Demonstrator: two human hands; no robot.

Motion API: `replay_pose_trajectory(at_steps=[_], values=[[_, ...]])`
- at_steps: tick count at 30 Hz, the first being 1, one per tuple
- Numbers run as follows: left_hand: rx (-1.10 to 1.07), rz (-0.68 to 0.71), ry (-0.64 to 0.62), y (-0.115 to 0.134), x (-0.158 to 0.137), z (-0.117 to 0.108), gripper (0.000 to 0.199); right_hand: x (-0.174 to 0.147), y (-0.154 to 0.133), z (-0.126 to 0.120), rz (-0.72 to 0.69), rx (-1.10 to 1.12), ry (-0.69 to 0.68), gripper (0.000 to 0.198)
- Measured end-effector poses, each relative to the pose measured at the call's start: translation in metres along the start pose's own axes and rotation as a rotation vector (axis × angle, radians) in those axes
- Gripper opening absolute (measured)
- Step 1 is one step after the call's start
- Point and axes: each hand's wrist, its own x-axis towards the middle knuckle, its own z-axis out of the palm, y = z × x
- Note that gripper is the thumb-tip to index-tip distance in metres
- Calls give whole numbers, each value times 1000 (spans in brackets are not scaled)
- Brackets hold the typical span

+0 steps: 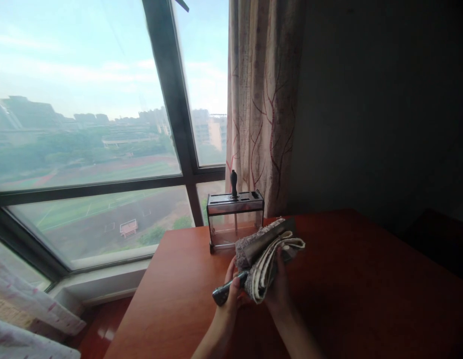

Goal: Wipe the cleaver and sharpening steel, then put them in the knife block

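My left hand (231, 289) is closed round the dark handle of a kitchen knife (222, 293), held above the table. Its wide grey blade points away to the upper right, partly covered by a folded cloth (263, 274) with a fluffy grey-brown side and a pale side. From the right, my right hand (279, 281) grips this cloth, pressing its folds against the blade. Some of the fingers are hidden behind the cloth. Just beyond my hands stands a clear knife block (235, 203) with a slotted metal top. One black-handled tool (233, 183) is upright in it, its thin rod showing through the clear wall.
The reddish-brown wooden table (171, 279) reaches to the window side, its left edge running down towards me. A patterned curtain (264, 109) hangs behind the knife block. Large window panes with a dark frame (171, 94) are at the left, with a white sill (104, 279) below.
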Motion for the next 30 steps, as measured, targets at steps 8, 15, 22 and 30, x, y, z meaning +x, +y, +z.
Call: replay_pose_trajectory(at_steps=[8, 15, 22, 30], values=[[78, 22, 132, 7, 1, -9, 73, -6, 37, -5, -13, -95, 81, 39], [105, 164, 86, 9, -1, 0, 65, 3, 1, -1, -35, -66, 93, 39], [241, 83, 82, 14, 2, -7, 62, 7, -54, -10, -249, -51, 110, 41], [166, 12, 31, 8, 3, -11, 65, 6, -64, -12, -304, 47, 121, 34]])
